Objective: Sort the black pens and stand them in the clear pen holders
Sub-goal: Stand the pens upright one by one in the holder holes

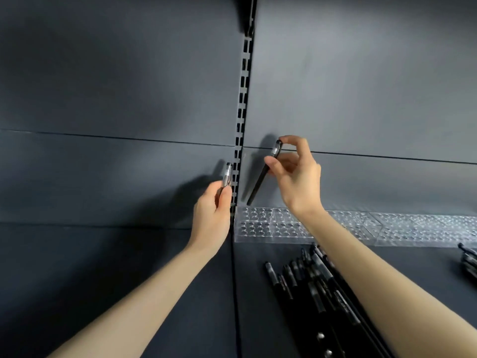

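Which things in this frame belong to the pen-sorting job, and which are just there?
Job:
left hand holding the left pen
right hand pinching the right pen
clear pen holders
pile of black pens
edge pens, far right

Just there:
slotted upright
grey back panel
shelf

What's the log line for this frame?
left hand: holds left pen, near-upright | right hand: pinches right pen, tilted, tip above holder left end | holder: visible holes hold no pens | pile: loose on shelf
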`<control>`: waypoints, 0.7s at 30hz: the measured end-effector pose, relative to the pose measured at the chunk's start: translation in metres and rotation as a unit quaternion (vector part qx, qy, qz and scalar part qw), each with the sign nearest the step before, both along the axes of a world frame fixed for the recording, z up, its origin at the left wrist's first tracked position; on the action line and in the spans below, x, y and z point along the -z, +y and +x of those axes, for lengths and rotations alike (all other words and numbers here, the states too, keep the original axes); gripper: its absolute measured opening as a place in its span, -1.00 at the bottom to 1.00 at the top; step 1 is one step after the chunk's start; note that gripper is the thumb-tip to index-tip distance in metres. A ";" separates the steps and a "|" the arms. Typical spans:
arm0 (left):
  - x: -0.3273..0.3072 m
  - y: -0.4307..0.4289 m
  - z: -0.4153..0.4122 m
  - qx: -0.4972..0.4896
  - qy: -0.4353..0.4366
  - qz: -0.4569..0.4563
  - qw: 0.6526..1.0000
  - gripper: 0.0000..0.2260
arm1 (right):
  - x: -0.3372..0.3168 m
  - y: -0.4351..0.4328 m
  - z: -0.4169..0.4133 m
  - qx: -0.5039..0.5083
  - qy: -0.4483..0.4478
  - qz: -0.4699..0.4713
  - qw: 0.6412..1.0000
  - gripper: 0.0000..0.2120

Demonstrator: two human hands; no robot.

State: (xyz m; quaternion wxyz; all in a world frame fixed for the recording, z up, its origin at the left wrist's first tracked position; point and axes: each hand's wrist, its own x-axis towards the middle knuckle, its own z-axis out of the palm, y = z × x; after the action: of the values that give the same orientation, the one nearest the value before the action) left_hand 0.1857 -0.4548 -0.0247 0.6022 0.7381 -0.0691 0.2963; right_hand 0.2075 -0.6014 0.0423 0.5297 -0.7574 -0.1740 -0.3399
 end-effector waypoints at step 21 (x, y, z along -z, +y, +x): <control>0.012 0.003 -0.004 0.008 0.036 -0.038 0.999 -0.80 | 0.026 -0.004 0.028 -0.072 0.050 -0.182 0.979 -0.80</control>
State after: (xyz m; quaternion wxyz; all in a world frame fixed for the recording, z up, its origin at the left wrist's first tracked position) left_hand 0.1821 -0.4515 -0.0371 0.6341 0.7243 -0.0426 0.2673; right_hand 0.2355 -0.6051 0.0167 0.4142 -0.8427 -0.2602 -0.2248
